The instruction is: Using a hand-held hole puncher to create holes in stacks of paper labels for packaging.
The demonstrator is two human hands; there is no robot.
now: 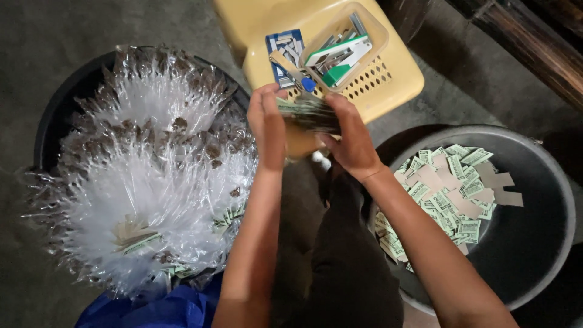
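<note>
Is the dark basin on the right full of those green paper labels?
No, partly filled: labels cover the basin's left side; its right floor is bare.

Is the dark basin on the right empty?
No, the dark basin holds a heap of small green and tan paper labels spread over its left side.
</note>
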